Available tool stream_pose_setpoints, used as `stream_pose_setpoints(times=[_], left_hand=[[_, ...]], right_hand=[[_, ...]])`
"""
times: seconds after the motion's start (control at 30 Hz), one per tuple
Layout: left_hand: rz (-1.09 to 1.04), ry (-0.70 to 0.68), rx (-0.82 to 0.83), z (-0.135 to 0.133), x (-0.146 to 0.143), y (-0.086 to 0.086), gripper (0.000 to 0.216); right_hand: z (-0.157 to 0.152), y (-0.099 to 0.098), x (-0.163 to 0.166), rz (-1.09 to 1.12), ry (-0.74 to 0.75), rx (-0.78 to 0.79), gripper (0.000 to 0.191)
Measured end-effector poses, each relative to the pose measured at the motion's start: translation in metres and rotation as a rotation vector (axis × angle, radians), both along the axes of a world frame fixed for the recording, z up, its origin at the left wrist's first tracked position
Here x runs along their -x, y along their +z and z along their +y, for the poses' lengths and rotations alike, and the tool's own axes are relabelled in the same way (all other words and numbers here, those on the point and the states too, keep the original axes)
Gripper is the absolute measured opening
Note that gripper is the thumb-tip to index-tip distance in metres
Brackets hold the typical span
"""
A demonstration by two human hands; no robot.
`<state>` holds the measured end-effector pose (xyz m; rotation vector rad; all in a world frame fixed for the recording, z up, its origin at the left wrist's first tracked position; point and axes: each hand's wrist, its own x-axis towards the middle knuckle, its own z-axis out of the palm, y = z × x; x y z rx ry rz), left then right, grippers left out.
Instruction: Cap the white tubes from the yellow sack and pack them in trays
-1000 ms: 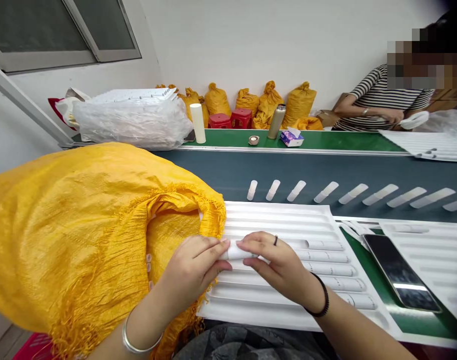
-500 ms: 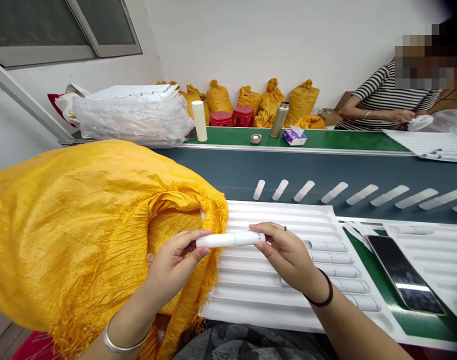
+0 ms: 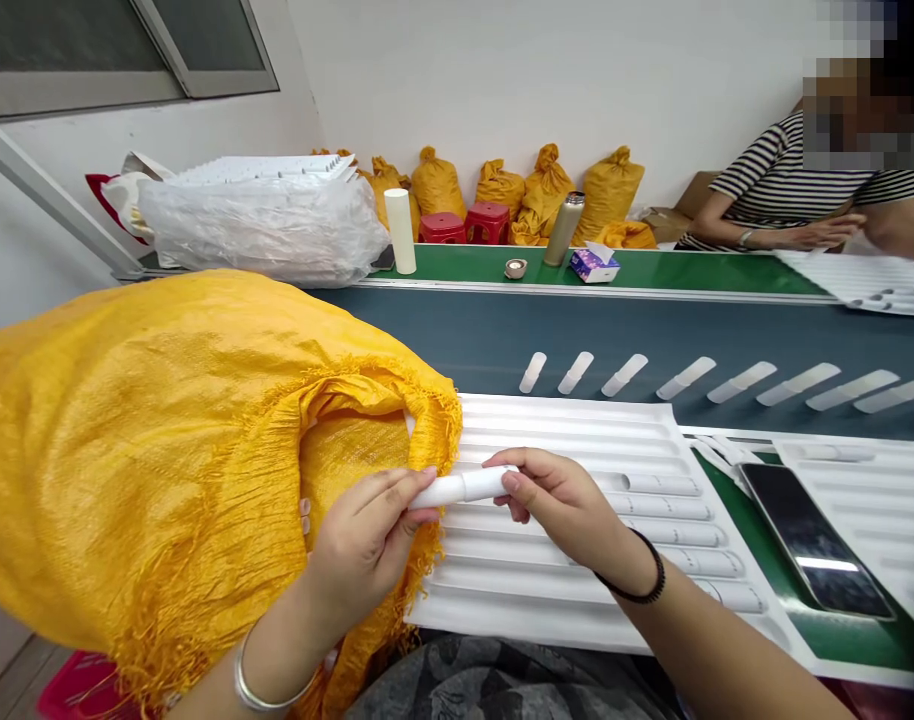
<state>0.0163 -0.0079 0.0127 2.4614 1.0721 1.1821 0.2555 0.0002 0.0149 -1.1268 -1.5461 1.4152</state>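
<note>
Both of my hands hold one white tube (image 3: 461, 488) level above a white grooved tray (image 3: 562, 420). My left hand (image 3: 367, 535) pinches the tube's left end, and my right hand (image 3: 558, 495) pinches its right end. Several white tubes (image 3: 663, 485) lie in the grooves at the tray's right side. A big open yellow woven sack (image 3: 164, 440) rests against the tray's left edge, beside my left hand.
A dark conveyor belt (image 3: 652, 335) carries a row of white tubes (image 3: 626, 373). A phone (image 3: 813, 535) lies right of the tray, beside another white tray (image 3: 884, 500). A person in a striped shirt (image 3: 794, 190) works across the belt. Yellow sacks (image 3: 547, 195) and red stools stand along the wall.
A second ago my hands were low on the tray, close together on the tube. They lifted it and held it stretched between them; now they have closed in slightly.
</note>
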Motion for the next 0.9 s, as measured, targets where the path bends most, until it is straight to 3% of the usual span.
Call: stream_pose_setpoints(times=[0.07, 0.17, 0.23, 0.37, 0.47, 0.57, 0.7, 0.8, 0.9], left_hand=[[0.027, -0.013, 0.006, -0.001, 0.004, -0.002, 0.043], [0.159, 0.018, 0.11, 0.003, 0.021, -0.009, 0.049], [0.306, 0.187, 0.206, 0.008, 0.04, -0.016, 0.055], [0.773, 0.576, 0.457, 0.014, 0.081, -0.028, 0.031], [0.993, 0.679, 0.638, 0.016, 0.098, -0.032, 0.022], [0.987, 0.686, 0.705, 0.02, 0.105, -0.032, 0.024], [0.965, 0.684, 0.705, 0.028, 0.111, -0.036, 0.027], [0.924, 0.686, 0.589, 0.034, 0.108, -0.044, 0.033], [0.89, 0.639, 0.504, 0.038, 0.098, -0.052, 0.034]], right_hand=[[0.0, -0.001, 0.005, -0.094, 0.125, -0.045, 0.03], [0.015, -0.009, 0.013, -0.421, 0.316, -0.289, 0.02], [0.04, -0.018, 0.016, -0.68, 0.207, -0.397, 0.019], [0.114, -0.04, 0.011, -0.963, -0.198, -0.299, 0.026], [0.16, -0.053, 0.003, -1.071, -0.255, -0.191, 0.024], [0.178, -0.055, -0.007, -1.165, -0.22, -0.118, 0.026], [0.147, -0.038, -0.033, -1.286, -0.168, -0.137, 0.033], [0.093, -0.023, -0.06, -1.368, -0.012, -0.127, 0.026], [0.037, -0.025, -0.085, -1.46, 0.131, -0.083, 0.019]])
